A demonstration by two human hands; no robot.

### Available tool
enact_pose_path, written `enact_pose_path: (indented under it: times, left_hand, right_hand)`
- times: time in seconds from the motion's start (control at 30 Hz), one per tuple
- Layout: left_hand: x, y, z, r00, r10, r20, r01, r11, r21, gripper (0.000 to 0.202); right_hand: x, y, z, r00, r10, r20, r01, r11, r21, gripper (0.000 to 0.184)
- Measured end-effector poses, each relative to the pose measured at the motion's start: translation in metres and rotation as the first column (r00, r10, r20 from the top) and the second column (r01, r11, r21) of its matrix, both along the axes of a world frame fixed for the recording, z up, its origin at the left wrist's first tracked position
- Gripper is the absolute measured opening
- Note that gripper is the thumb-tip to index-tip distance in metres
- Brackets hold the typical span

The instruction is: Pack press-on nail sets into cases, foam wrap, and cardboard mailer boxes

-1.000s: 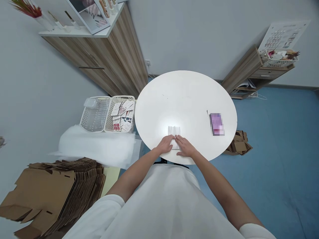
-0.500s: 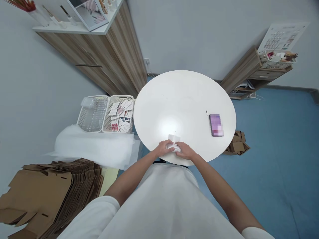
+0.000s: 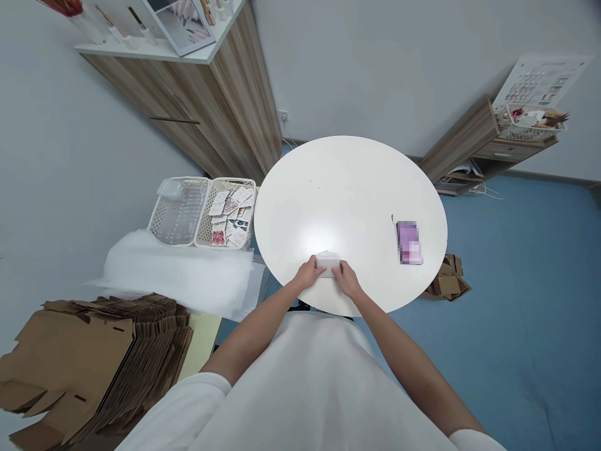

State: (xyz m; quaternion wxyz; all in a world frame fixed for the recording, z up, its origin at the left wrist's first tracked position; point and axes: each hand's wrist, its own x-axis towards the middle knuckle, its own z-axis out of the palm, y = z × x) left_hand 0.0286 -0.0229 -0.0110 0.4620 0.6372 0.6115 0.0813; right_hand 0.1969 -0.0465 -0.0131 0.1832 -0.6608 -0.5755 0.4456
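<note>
Near the front edge of the round white table [image 3: 347, 188], a small white wrapped packet [image 3: 328, 264] is held between both hands. It looks like a flat rectangle in thin translucent foam sheet; what is inside cannot be made out. My left hand [image 3: 307, 274] grips its left side, the thumb on its face. On the opposite side, my right hand [image 3: 347, 279] is closed on the packet in the same way. A purple box-like item [image 3: 408, 242], pixelated, lies at the right of the table.
Left of the table stand a basket of clear plastic cases [image 3: 181, 213] and a basket of printed cards [image 3: 232, 216]. White foam sheets [image 3: 178, 269] lie nearer me, beside stacked flat cardboard boxes [image 3: 84, 357]. More cardboard [image 3: 448, 279] is at the table's right.
The white packet has gone from a rolled, partly folded shape to a flat rectangle. Both hands have shifted to its left and right sides. The camera view has moved slightly.
</note>
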Motion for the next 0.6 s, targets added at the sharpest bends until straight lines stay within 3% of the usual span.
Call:
enact_pose_path:
  times: [0.1, 0.23, 0.37, 0.5, 0.6]
  left_hand:
    - [0.006, 0.003, 0.002, 0.997, -0.051, -0.065, 0.050, 0.999, -0.017, 0.031]
    - [0.014, 0.003, 0.006, 0.983, -0.076, -0.167, 0.072, 0.997, -0.030, 0.040]
    - [0.022, 0.002, 0.006, 0.954, 0.077, -0.291, -0.068, 0.997, 0.044, 0.060]
    - [0.021, -0.001, -0.002, 0.955, 0.245, -0.168, -0.240, 0.970, 0.050, 0.071]
    - [0.017, -0.006, -0.006, 0.948, 0.317, 0.006, -0.317, 0.947, 0.053, 0.062]
  right_hand:
    - [-0.002, -0.011, -0.006, 0.989, -0.078, 0.123, 0.068, 0.994, 0.088, 0.039]
    - [0.000, -0.017, -0.011, 0.972, -0.139, 0.187, 0.138, 0.990, 0.018, 0.050]
    - [0.005, -0.009, -0.012, 0.983, -0.132, 0.127, 0.129, 0.991, 0.032, 0.046]
    - [0.008, -0.003, -0.010, 0.981, -0.109, 0.161, 0.091, 0.989, 0.116, 0.039]
    - [0.011, -0.005, -0.007, 0.980, -0.037, 0.198, 0.006, 0.988, 0.155, 0.028]
